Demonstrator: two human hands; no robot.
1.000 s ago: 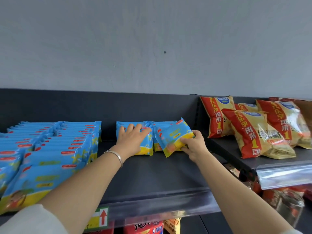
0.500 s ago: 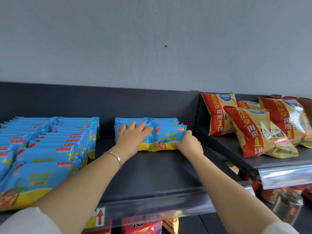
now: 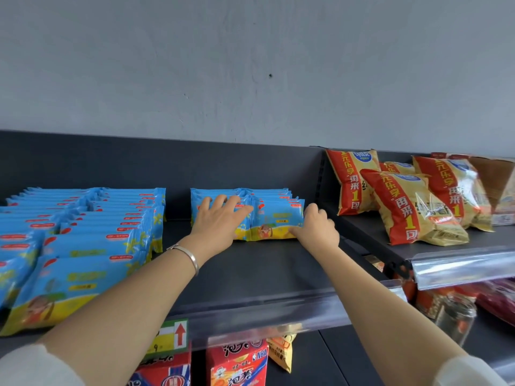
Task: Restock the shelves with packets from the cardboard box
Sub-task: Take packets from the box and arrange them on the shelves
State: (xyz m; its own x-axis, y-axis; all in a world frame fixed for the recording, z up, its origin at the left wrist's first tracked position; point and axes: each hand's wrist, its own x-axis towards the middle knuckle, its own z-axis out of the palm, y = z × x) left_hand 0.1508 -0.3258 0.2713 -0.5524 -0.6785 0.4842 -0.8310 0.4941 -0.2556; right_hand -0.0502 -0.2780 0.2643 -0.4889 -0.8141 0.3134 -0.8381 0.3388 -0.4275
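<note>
Blue-and-yellow packet (image 3: 278,221) is standing at the dark shelf's (image 3: 250,274) back. Left hand (image 3: 220,221), fingers spread, is steadying the neighbouring row (image 3: 243,232); right hand (image 3: 317,229) is seemingly pinching its corner. Placement is finishing; next comes letting go.

I see bright, even, diffuse light with no clear source; wall (image 3: 250,65) is flat grey, only faint soft shadows on the shelf (image 3: 250,274). Glare streaks on the clear price strip (image 3: 459,264) at right. Packet (image 3: 278,218) mid-frame is sharp, snack bags (image 3: 457,190) at right edge smear, wide-angle bends the shelf lines.
</note>
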